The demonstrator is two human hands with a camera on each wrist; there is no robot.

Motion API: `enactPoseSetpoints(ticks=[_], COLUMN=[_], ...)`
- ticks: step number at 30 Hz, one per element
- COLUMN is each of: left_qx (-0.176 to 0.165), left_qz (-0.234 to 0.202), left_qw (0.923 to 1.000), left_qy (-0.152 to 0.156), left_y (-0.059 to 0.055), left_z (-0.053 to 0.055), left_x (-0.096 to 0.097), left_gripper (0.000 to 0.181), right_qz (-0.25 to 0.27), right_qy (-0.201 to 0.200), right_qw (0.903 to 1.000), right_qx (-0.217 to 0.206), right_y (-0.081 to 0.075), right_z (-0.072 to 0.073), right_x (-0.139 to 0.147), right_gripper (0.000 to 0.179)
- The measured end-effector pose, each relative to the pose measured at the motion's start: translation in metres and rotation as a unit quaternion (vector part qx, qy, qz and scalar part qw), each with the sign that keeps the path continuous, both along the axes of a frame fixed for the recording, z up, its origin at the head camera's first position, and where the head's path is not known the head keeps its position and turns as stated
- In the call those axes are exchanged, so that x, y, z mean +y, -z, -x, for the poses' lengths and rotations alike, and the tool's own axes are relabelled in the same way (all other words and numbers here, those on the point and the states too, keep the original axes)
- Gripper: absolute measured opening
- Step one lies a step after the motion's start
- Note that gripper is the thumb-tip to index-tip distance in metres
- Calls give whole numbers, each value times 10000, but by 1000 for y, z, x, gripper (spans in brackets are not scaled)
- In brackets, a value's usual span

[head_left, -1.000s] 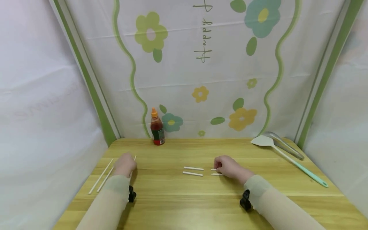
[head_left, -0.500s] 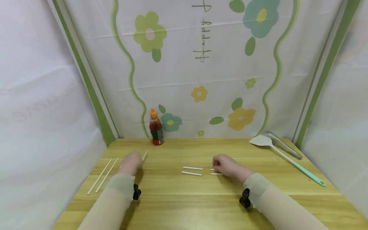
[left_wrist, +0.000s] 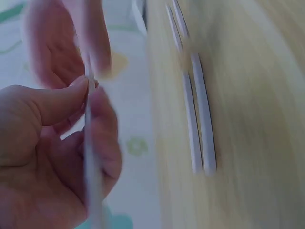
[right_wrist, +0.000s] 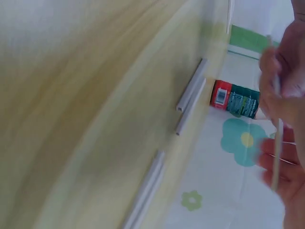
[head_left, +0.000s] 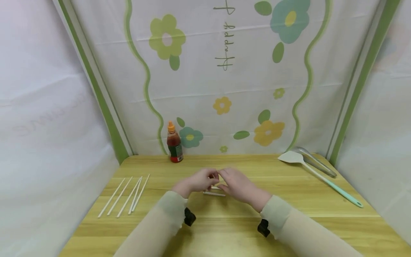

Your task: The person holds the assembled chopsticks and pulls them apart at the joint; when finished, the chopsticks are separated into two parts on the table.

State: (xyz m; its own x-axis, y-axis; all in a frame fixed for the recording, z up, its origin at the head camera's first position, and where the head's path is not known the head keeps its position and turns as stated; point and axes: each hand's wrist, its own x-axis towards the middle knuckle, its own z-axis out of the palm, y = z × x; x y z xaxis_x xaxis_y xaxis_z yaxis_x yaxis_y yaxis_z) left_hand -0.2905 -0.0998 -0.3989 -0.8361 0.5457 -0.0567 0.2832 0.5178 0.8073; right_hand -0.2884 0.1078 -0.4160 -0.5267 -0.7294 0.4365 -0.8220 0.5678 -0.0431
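Observation:
A slim white stick [left_wrist: 87, 148] is pinched between the thumb and fingers of my left hand [head_left: 200, 179], over the middle of the table. My right hand [head_left: 240, 185] comes close to it from the other side. In the left wrist view the stick's far end overlaps that hand's fingers, which look loose and spread, though blurred. Beneath the hands, short white sticks [head_left: 214, 194] lie side by side on the wood. The left wrist view shows them as two parallel rows [left_wrist: 205, 119], thicker pieces in line with thinner ones. My right hand hides some of them in the head view.
Several long white sticks [head_left: 125, 196] lie slanted at the table's left. A red sauce bottle [head_left: 174, 147] with an orange cap stands at the back left. A spatula [head_left: 321, 175] and metal tongs [head_left: 324, 167] lie at the right. A patterned cloth [head_left: 199, 71] rises behind.
My left hand has moved right from the row of long sticks, bringing a stick to the middle. My right hand has left the short sticks and shifted left to meet it.

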Motion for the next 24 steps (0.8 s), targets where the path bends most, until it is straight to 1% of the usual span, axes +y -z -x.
enactPoseSetpoints(ticks=[1,2,3,5,7,8,10,12,14,18,19,21,24], left_qx=[104,242,414,765,1107,1272,1386,1335,1143,812,782,784,751], left_qz=[-1,58,159,412,634,723,718,569,362,-52,-126,-262,-425], left_qw=[9999,9997,9990,9962,9918,9892,9876,9891,9924,9961,9960,9947,9915], left_qy=[21,13,-30,-85,-37,22,149,248,271,354,422,609,974], left_y=[0,0,0,1,2,3,4,6,8,9,8,9,12], left_z=[-2,-3,-4,-7,-9,-11,-14,-18,-23,-32,-33,-36,-40], left_x=[6,11,14,17,17,16,15,13,12,9,9,7,3], left_gripper=[11,12,12,11,10,10,12,14,17,18,17,17,17], right_qz=[-38,-64,-46,-36,25,77,188,232,228,143,125,143,175], right_qy=[65,138,164,200,98,37,-51,-121,-139,-225,-259,-423,-734], right_qw=[9998,9991,9983,9964,9954,9941,9887,9807,9727,9630,9605,9526,9397], right_qx=[-196,-390,-563,-819,-951,-1085,-1489,-1938,-2307,-2683,-2768,-3010,-3334], right_y=[2,3,4,7,8,8,6,4,1,-7,-9,-11,-12], right_z=[-1,-2,-2,-2,-2,-3,-6,-10,-16,-27,-30,-34,-38], right_x=[1,3,5,10,16,19,24,28,30,33,34,35,39], right_gripper=[29,21,14,6,3,4,9,16,22,27,27,28,30])
